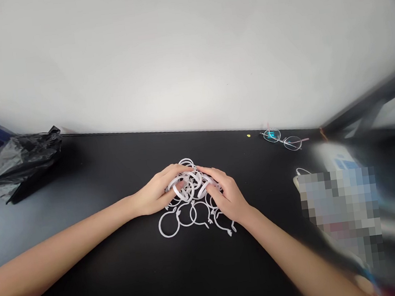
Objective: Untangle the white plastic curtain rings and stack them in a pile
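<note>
A pile of white plastic rings [191, 180] with small clasp ends lies on the black table [126, 272]. My left hand [162, 188] is curled around the left side of the pile, thumb and fingers on some of the rings. From the right, my right hand [224, 192] closes on rings at that side, a wide white band showing by its thumb. Several rings lie loose in front of the hands, such as an unclasped ring [159, 225] at the left. Some fingertips are hidden among the rings.
A crumpled black plastic bag [26, 159] sits at the far left. Wire-framed glasses [283, 142] and a small yellow speck [248, 136] lie near the white wall [179, 59]. Blurred, partly pixelated items [339, 159] stand at the right.
</note>
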The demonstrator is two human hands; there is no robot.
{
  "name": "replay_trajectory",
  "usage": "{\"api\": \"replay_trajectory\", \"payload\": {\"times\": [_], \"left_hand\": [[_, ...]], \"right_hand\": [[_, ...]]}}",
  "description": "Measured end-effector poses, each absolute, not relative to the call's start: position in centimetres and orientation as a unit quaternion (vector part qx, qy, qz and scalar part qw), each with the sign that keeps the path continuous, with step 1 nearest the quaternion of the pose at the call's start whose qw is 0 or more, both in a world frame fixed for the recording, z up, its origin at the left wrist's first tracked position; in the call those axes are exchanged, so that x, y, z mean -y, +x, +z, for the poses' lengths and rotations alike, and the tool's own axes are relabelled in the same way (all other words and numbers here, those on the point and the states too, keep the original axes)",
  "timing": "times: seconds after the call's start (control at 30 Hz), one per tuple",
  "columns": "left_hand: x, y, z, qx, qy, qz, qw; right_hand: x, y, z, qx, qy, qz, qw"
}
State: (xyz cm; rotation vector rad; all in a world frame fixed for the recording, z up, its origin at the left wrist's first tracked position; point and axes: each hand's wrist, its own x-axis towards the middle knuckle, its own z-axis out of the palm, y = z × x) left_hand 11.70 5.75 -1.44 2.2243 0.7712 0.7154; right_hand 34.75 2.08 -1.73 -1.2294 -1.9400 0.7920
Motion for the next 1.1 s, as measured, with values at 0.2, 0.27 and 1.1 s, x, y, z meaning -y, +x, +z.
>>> {"api": "replay_trajectory", "payload": {"times": [0.2,0.27,1.1], "left_hand": [[-6.1,11.5,-1.7,-0.261,0.858,0.297,0.328],[-6.1,11.4,-1.7,-0.241,0.867,0.292,0.325],[-7.0,10.4,-1.0,-0.28,0.894,0.186,0.298]], "right_hand": [[-2.0,34.9,-1.7,0.76,-0.435,0.32,0.36],[-2.0,34.9,-1.7,0.758,-0.428,0.326,0.368],[-1.4,34.9,-1.7,0.799,-0.446,0.262,0.306]]}}
